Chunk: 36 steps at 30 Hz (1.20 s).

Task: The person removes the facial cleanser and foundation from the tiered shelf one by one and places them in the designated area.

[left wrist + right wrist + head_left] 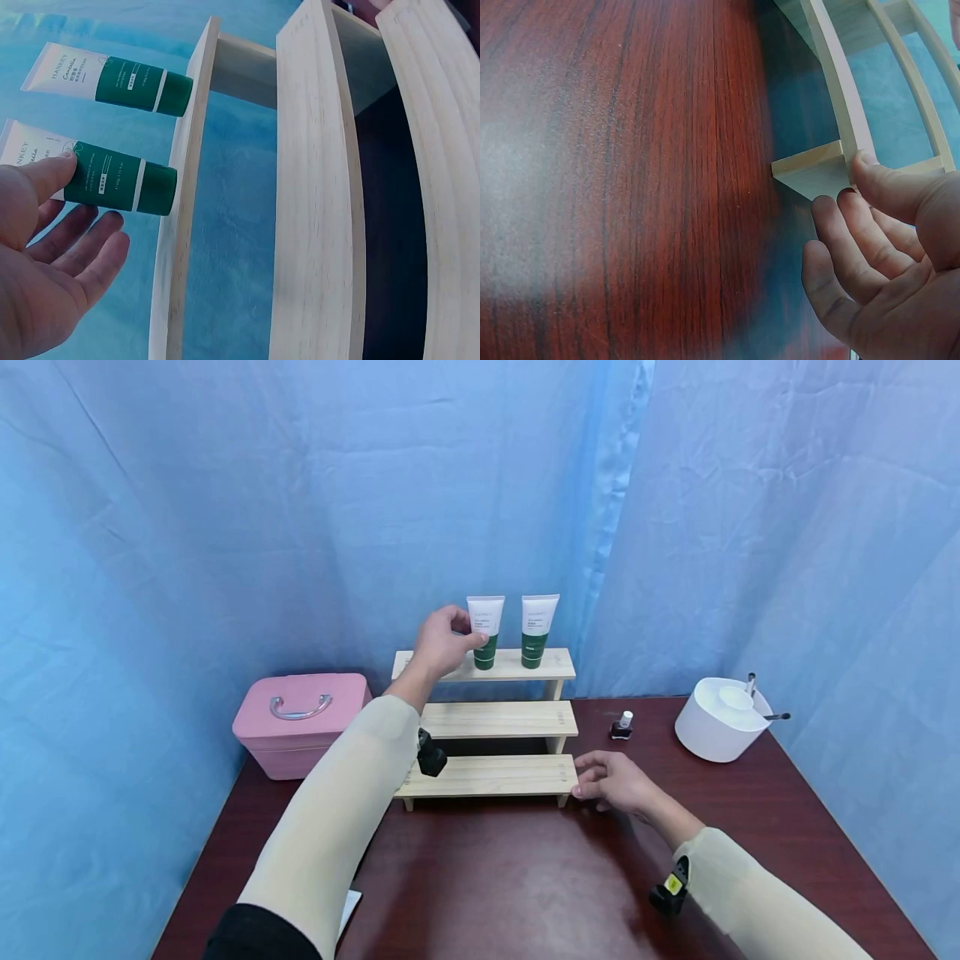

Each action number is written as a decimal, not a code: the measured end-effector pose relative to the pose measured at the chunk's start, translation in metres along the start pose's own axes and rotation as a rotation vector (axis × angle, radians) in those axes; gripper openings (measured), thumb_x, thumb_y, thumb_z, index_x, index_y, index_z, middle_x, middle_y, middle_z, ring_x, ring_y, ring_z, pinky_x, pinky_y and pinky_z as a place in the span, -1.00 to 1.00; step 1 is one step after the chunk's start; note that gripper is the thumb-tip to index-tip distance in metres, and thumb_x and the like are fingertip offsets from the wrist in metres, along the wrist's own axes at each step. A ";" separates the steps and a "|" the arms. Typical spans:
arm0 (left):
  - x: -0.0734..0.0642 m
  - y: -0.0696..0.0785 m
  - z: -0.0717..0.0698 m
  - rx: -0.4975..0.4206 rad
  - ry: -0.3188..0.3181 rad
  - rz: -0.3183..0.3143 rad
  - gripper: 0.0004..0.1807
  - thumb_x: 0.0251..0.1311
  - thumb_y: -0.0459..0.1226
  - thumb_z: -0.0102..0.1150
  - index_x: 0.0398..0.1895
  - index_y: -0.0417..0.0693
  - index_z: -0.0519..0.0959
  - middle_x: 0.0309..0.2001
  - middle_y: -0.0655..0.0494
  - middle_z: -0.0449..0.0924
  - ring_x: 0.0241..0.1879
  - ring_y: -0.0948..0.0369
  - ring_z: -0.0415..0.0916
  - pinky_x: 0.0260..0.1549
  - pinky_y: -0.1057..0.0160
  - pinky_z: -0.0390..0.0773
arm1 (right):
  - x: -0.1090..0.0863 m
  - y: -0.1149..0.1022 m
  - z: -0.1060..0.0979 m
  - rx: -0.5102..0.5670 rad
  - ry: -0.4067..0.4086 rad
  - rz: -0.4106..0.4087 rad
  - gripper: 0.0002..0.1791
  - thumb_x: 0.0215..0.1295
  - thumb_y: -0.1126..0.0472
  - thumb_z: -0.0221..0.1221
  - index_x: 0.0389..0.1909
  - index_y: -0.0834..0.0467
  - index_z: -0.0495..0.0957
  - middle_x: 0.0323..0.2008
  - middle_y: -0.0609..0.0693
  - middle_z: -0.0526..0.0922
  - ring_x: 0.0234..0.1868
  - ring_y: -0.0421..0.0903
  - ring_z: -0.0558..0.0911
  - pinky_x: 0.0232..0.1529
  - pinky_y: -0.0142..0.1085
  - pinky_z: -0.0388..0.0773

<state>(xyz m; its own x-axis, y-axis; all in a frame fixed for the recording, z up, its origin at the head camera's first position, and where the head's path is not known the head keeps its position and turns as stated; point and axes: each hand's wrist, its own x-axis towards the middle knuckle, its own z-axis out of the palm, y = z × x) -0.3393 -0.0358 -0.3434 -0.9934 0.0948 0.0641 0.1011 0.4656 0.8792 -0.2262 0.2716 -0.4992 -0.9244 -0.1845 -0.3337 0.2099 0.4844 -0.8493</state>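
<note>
A three-tier wooden display rack (495, 720) stands on the table. Two white-and-green squeeze tubes stand cap-down on its top tier. My left hand (444, 642) pinches the left tube (486, 617), thumb on its front and index finger partly hidden behind. The tube's cap meets the top board. To its right stands the other tube (112, 79), apart from the hand. At the lowest tier's right end, my right hand (618, 783) holds the board's end. In the right wrist view its thumb lies on the board's front corner, with several fingers curled below.
A pink case (300, 727) with a metal handle sits left of the rack. On the right are a small dark nail polish bottle (622, 727) and a white organizer (716, 727) with brushes. Blue curtains (480, 485) enclose the dark red table (480, 877).
</note>
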 end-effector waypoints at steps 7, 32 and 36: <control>-0.003 -0.004 -0.005 -0.004 0.011 0.021 -0.73 0.38 -0.17 0.30 -0.02 -0.08 0.51 0.07 -0.03 0.56 0.05 0.03 0.52 -0.05 0.02 0.60 | 0.007 -0.002 0.003 -0.009 -0.007 0.001 -0.41 0.23 0.33 0.42 0.25 0.35 0.46 -0.25 0.09 0.73 -0.31 0.03 0.70 -0.39 -0.09 0.65; -0.135 -0.060 -0.092 -0.096 -0.048 0.062 -0.66 0.34 -0.23 0.35 0.09 -0.20 0.57 -0.02 -0.15 0.67 -0.16 0.11 0.64 -0.15 0.02 0.72 | 0.017 -0.003 0.002 -0.025 -0.003 0.027 -0.42 0.26 0.31 0.40 0.27 0.30 0.46 -0.21 0.09 0.73 -0.25 0.01 0.71 -0.33 -0.08 0.67; -0.166 -0.085 -0.106 -0.075 -0.041 0.022 -0.64 0.33 -0.22 0.36 0.09 -0.21 0.58 -0.05 -0.16 0.67 -0.18 0.14 0.63 -0.22 0.16 0.72 | 0.015 -0.004 0.003 -0.021 -0.006 0.031 -0.42 0.25 0.30 0.40 0.26 0.31 0.46 -0.21 0.09 0.74 -0.23 -0.01 0.72 -0.32 -0.07 0.67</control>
<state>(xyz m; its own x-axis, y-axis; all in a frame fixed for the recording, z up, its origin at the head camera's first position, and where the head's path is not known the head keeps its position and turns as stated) -0.1884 -0.1846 -0.3786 -0.9878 0.1411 0.0657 0.1172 0.3964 0.9106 -0.2397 0.2638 -0.5018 -0.9159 -0.1740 -0.3618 0.2315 0.5074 -0.8301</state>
